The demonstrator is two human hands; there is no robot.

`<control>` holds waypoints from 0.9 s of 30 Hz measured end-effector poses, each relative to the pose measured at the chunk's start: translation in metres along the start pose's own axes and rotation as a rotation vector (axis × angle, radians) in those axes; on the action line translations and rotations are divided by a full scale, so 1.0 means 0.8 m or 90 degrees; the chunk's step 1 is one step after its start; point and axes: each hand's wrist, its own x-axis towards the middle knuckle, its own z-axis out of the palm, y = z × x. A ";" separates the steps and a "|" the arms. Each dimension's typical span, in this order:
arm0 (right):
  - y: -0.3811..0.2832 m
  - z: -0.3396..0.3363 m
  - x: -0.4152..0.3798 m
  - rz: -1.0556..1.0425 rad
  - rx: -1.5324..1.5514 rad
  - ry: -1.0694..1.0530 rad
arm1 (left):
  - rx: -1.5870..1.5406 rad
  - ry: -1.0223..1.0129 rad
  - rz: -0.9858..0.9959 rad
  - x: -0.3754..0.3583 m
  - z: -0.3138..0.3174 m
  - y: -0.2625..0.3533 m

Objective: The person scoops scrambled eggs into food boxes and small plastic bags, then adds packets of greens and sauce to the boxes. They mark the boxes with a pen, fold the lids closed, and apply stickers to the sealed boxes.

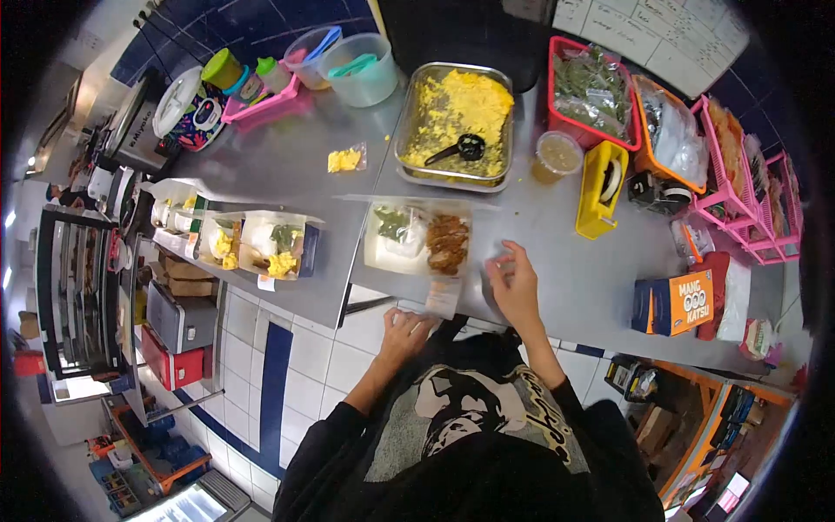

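Note:
An open paper food box (396, 261) stands near the table's front edge, holding white rice (409, 242), green leaves (391, 222) and sliced browned fried meat (447, 244). A pale slip of paper (443, 297) hangs at its front. My left hand (407, 336) is at the edge just below the box, its fingers curled; what they hold, if anything, is hidden. To the right of the box, my right hand (515, 283) is open above the table, thumb and fingers apart. Behind the box, a metal pan (405, 143) contains scrambled egg (461, 100) and a black spoon (470, 148).
Several filled boxes (277, 244) stand at the left. A small bag of egg (346, 159) lies behind them. Rightward are a lidded cup (557, 157), a yellow tape dispenser (600, 191), a red basket (551, 87) and an orange printed box (693, 302). Plastic tubs (361, 78) stand at the back.

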 end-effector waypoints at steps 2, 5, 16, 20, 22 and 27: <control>0.002 0.028 0.011 -0.027 -0.016 0.008 | -0.122 0.060 -0.032 0.011 -0.011 -0.008; -0.025 0.039 0.030 -0.043 -0.025 0.075 | -0.076 -0.023 0.012 0.035 -0.019 -0.012; -0.071 0.013 0.081 -0.319 -0.356 0.103 | 0.023 0.412 -0.120 0.165 -0.152 -0.096; -0.065 0.023 0.099 -0.369 -0.273 -0.043 | 0.018 0.180 -0.089 0.202 -0.161 -0.167; -0.074 0.033 0.097 -0.263 -0.147 -0.089 | -0.101 0.143 -0.132 0.213 -0.162 -0.162; -0.073 0.077 0.102 0.083 0.128 -0.069 | -0.307 0.207 -0.222 0.229 -0.104 -0.150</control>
